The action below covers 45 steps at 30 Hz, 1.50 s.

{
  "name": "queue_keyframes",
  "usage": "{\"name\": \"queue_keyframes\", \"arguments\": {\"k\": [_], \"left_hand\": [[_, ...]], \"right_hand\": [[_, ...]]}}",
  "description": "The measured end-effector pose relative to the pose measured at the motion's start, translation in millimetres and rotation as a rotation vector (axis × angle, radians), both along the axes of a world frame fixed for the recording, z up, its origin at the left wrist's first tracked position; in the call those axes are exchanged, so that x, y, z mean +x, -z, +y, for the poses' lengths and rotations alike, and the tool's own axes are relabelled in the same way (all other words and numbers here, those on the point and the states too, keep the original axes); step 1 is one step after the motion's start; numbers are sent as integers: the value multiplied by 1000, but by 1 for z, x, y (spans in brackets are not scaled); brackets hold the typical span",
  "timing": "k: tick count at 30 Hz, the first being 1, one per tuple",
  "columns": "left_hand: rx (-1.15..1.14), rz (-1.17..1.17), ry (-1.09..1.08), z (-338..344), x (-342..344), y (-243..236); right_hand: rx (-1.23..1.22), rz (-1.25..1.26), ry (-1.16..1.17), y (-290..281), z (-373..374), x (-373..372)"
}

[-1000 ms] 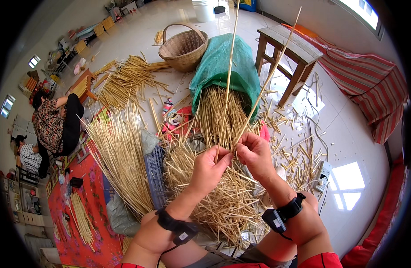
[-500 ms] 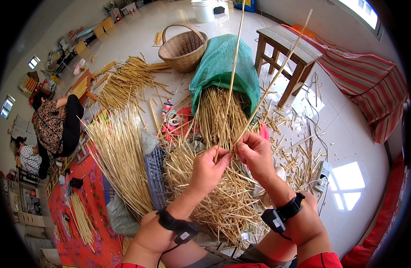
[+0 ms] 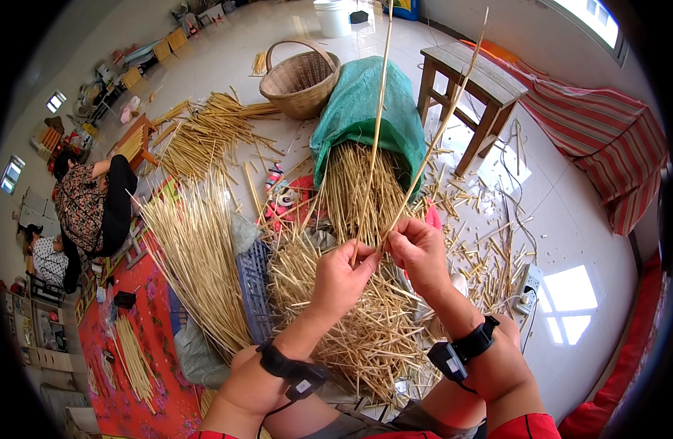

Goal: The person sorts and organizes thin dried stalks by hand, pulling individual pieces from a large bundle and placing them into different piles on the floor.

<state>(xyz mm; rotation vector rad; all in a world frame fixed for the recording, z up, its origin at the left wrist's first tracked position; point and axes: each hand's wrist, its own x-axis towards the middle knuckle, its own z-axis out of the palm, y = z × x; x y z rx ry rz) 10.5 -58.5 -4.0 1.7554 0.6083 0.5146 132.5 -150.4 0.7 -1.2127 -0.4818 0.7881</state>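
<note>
My left hand (image 3: 345, 269) pinches the lower end of a long straw stalk (image 3: 378, 121), which rises almost upright. Close beside it, my right hand (image 3: 417, 252) is closed on a second straw stalk (image 3: 453, 102) that leans up to the right. The fingertips of both hands nearly meet, and the exact ends of the stalks are hard to make out between them. Below the hands lies a heap of short cut straw (image 3: 358, 329). Just beyond them a bundle of straw (image 3: 358, 183) sticks out of a green woven sack (image 3: 365, 95).
On the left, long pale straw (image 3: 197, 271) lies over a blue plastic crate (image 3: 254, 274). A wicker basket (image 3: 300, 80) and a wooden stool (image 3: 475, 73) stand farther off. A power strip (image 3: 528, 289) sits at right amid straw bits. Two people sit at far left.
The right stalk's upper end has swung to the left. The left stalk's top has also shifted slightly left. Both hands stay nearly in place.
</note>
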Motion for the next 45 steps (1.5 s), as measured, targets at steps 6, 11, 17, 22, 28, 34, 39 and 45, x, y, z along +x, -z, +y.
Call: {"name": "queue_keyframes", "arguments": {"k": [6, 11, 17, 22, 28, 34, 39, 45], "left_hand": [[40, 5, 4, -2, -1, -5], [38, 2, -22, 0, 0, -1], [32, 59, 6, 0, 1, -3], [-336, -129, 14, 1, 2, -3], [-241, -93, -17, 6, 0, 1], [-80, -68, -93, 2, 2, 3], [33, -28, -122, -2, 3, -1], [23, -36, -103, -2, 3, 2]], "right_hand": [[-12, 5, -15, 5, 0, 1], [-6, 25, -2, 0, 1, -1], [11, -13, 42, 0, 1, 3], [15, 43, -68, -6, -1, 3], [-24, -9, -97, 1, -1, 0], [-39, -59, -76, 2, 1, -3], [-94, -111, -62, 8, 2, -1], [-105, -88, -49, 4, 2, -3]]}}
